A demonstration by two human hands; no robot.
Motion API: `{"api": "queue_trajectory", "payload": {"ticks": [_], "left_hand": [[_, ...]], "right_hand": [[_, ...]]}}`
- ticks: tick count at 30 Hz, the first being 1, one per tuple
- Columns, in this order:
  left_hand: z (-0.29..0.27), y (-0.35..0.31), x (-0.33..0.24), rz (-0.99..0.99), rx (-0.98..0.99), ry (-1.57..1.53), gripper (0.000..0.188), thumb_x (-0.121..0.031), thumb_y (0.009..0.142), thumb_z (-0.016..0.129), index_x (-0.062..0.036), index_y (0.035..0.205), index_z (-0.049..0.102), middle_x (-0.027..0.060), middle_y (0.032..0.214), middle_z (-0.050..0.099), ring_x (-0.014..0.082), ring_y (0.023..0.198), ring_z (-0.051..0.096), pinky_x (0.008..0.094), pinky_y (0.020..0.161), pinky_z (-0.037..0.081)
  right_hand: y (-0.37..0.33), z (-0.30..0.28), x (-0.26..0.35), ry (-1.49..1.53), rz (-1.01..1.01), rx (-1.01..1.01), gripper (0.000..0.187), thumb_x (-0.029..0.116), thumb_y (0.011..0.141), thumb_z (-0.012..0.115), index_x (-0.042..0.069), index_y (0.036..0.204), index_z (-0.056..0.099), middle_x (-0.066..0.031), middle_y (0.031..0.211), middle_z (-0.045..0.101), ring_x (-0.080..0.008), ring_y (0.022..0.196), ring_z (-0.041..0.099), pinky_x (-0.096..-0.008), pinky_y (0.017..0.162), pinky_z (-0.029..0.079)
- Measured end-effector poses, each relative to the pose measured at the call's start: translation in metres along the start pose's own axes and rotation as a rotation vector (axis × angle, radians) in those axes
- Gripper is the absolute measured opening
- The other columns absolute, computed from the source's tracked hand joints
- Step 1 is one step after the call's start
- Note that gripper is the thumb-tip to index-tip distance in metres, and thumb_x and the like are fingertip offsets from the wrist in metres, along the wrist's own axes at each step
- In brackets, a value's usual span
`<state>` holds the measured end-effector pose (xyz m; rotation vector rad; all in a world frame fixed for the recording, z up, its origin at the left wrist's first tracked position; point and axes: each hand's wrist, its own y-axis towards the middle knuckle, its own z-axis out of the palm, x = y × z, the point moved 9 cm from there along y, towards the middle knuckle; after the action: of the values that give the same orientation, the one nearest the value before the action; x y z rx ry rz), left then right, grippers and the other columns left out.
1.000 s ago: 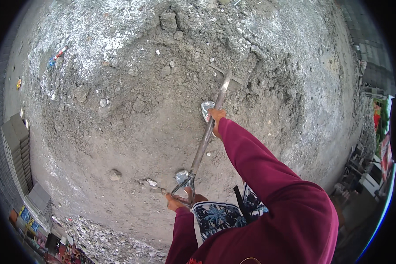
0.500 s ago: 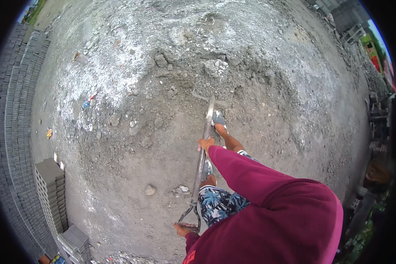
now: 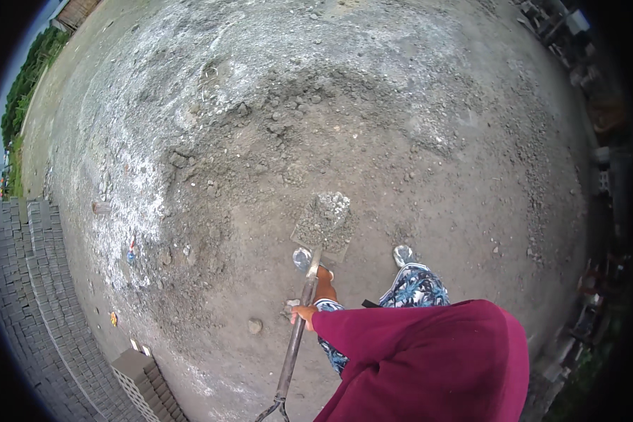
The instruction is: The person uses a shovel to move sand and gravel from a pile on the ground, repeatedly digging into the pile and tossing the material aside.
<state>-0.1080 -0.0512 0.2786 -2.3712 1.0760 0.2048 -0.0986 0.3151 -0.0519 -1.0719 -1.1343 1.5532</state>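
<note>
My right hand (image 3: 303,315) is closed around the long shaft of a shovel (image 3: 292,355). The sleeve of that arm is maroon. A heap of grey, gravelly soil (image 3: 323,219) with pale lumps lies on the flat blade, whose edges show around it. The blade is in front of my feet, beside my left shoe (image 3: 302,259). Only the forked top of the shovel's handle shows at the lower edge. My left hand is out of the picture.
Loosened grey soil (image 3: 278,130) curves across the ground ahead, with whitish powder (image 3: 144,211) at the left. Stacked grey blocks (image 3: 21,281) line the left side. A stone (image 3: 254,325) lies left of the shaft. My right shoe (image 3: 403,255) stands on bare ground.
The loaded shovel has come out of the dug patch and back toward my feet. My right hand stays on the shaft; my left hand, earlier on the handle, has left the view.
</note>
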Motion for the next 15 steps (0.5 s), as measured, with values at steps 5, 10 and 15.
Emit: {"api": "queue_trajectory", "payload": {"ticks": [5,10,15], "left_hand": [[0.14,-0.054,-0.069,0.332,0.285,0.032,0.066,-0.056,0.098,0.036,-0.0012,0.069,0.058,0.014,0.055,0.059,0.0233,0.045,0.054,0.0377,0.043,0.046],[0.413,-0.363,-0.189,0.018,0.942,-0.4,0.044,-0.047,0.088,0.052,-0.0088,0.068,0.044,0.0034,0.05,0.041,0.019,0.039,0.043,0.0311,0.038,0.039],[0.391,-0.873,-0.242,0.569,2.15,-0.241,0.038,-0.037,0.093,0.062,-0.0038,0.104,0.047,0.008,0.08,0.058,0.02,0.071,0.063,0.0372,0.063,0.055]], "right_hand": [[-0.058,-0.213,0.153,0.461,-0.286,-0.013,0.027,0.007,0.075,0.074,0.0,0.094,0.056,-0.0117,0.077,0.06,-0.0243,0.064,0.062,-0.0404,0.058,0.057],[-0.27,-0.554,0.385,0.684,-0.949,-0.262,0.036,0.017,0.076,0.076,-0.004,0.097,0.056,-0.0129,0.079,0.061,-0.0247,0.064,0.064,-0.0378,0.059,0.055],[-0.557,-0.839,0.394,0.9,-1.245,-0.575,0.026,0.017,0.077,0.068,0.0,0.092,0.055,-0.0075,0.069,0.057,-0.0182,0.054,0.057,-0.034,0.05,0.05]]}}
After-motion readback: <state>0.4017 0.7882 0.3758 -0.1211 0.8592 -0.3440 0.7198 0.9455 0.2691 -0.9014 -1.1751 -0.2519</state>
